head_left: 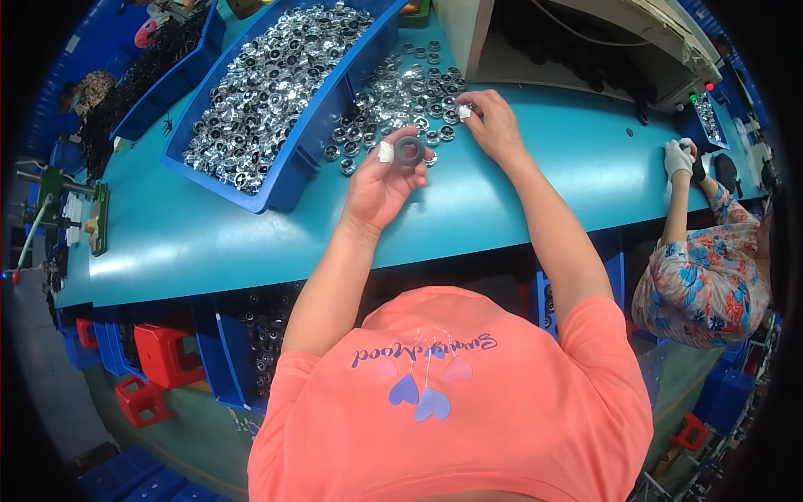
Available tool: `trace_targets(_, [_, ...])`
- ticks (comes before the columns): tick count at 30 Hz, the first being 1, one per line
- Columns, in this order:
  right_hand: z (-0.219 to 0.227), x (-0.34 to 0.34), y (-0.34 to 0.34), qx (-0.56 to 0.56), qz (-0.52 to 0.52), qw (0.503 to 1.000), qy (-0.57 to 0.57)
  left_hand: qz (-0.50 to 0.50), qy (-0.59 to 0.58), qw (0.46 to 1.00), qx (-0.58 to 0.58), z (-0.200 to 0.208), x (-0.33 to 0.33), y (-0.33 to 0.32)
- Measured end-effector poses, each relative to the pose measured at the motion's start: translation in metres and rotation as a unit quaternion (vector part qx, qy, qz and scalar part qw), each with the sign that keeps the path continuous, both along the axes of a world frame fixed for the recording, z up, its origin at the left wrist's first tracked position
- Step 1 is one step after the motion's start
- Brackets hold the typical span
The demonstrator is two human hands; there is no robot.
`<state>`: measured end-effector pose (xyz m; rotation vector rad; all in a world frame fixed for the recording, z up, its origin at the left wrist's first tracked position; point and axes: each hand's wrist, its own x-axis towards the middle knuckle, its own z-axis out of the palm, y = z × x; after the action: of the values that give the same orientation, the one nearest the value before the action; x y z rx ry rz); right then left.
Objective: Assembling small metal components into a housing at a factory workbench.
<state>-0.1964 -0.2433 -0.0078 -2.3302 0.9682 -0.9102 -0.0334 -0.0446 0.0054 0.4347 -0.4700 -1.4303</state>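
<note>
My left hand (pixel 378 186) is turned palm up above the teal table, its fingers closed on a dark grey ring (pixel 408 151) that looks like a small rubber tyre. White wrapping covers a fingertip of that hand. To the right, my right hand (pixel 495 125) has its thumb and fingers bent together at the edge of a spread of loose silver wheel hubs (pixel 447 133). White wrapping shows at its fingertips too. Whatever sits between those fingers is hidden or too small to name.
A long blue bin (pixel 272 201) heaped with silver hubs stands left on the teal table (pixel 201 243). A beige open-fronted machine housing (pixel 481 42) is at the back right. Another person's gloved hand (pixel 678 157) works at the far right. Red stools (pixel 163 356) stand below at left.
</note>
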Motion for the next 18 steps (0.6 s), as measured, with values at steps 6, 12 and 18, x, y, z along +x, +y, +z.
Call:
trace_targets(6, [0.004, -0.003, 0.002, 0.024, -0.015, 0.999, -0.043, -0.001, 0.003, 1.000, -0.005, 0.002, 0.000, 0.000])
trace_targets(12, [0.006, -0.002, 0.005, 0.033, -0.011, 0.996, -0.082, 0.006, 0.006, 1.000, -0.008, 0.000, -0.001, 0.001])
trace_targets(18, [0.012, 0.000, 0.011, 0.039, 0.000, 0.992, -0.118, 0.005, 0.011, 1.000, -0.007, 0.001, -0.002, 0.002])
